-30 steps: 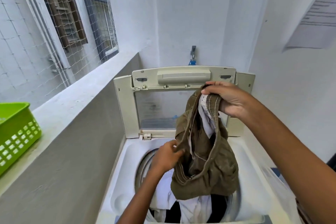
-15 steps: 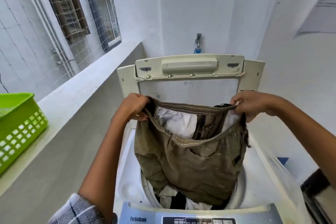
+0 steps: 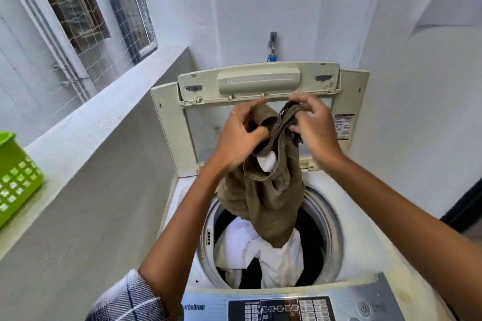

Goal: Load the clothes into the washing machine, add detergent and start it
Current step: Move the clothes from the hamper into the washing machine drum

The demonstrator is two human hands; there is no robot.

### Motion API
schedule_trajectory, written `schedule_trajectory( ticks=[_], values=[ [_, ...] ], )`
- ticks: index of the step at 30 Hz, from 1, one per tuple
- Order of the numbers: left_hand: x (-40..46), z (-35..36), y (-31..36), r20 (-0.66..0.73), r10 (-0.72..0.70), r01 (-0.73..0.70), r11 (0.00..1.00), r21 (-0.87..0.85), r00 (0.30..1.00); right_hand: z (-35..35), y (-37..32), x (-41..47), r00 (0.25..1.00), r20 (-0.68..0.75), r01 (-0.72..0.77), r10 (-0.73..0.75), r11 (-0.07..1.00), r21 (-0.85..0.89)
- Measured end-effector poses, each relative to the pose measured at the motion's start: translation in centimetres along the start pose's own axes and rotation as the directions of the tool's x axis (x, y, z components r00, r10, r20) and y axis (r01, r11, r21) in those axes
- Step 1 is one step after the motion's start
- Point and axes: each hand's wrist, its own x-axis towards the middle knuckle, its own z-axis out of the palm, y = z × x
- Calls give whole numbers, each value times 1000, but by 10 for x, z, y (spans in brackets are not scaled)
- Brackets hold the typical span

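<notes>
A top-loading washing machine (image 3: 347,250) stands below me with its lid (image 3: 258,81) raised against the wall. White clothes (image 3: 250,245) lie in the drum over something dark. An olive-brown pair of shorts (image 3: 268,198) hangs above the drum, its lower end touching the white clothes. My left hand (image 3: 240,138) grips the bunched waistband on the left. My right hand (image 3: 315,128) pinches the waistband on the right, close to the left hand. The control panel (image 3: 281,307) runs along the near edge.
A green plastic basket (image 3: 15,177) sits on the grey ledge (image 3: 86,138) at the left. A tap (image 3: 272,45) sticks out of the wall behind the lid. Netted windows are at the upper left; a dark doorway edge is at the right.
My hands came together from holding the waistband stretched wide; the shorts are now bunched and hang narrower over the drum.
</notes>
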Motion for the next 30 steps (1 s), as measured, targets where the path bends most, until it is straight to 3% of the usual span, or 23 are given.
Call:
schedule_trajectory(
  ticks=[3,5,7,9,11,14,19,23,27,30],
  values=[
    [-6,15,-41,61,-90,74,972,222,994,2,45,-11,997,15,80,-79,954,-290],
    [-13,21,-79,137,-283,215,903,372,949,-3,82,-19,976,211,62,52,864,-499],
    [-27,24,-120,213,-468,309,800,514,858,-11,118,-30,850,404,69,337,689,-721],
    [-44,27,-152,256,-604,365,711,602,754,-24,143,-43,711,413,121,569,480,-869],
    [-62,30,-181,289,-686,405,661,632,668,-35,159,-54,616,383,100,689,414,-905],
    [-76,37,-204,329,-697,466,689,555,637,-48,170,-65,592,347,-11,728,437,-899],
    [-75,66,-175,283,-584,438,784,440,761,-61,168,-77,721,337,-199,605,647,-736],
    [-74,105,-151,290,-454,357,874,330,843,-84,157,-93,804,358,-229,475,803,-551],
    [-75,152,-126,352,-339,274,936,222,873,-125,156,-105,848,304,-284,435,856,-432],
    [-70,194,-111,416,-282,241,959,149,865,-168,159,-105,885,176,-352,430,868,-351]
  ],
)
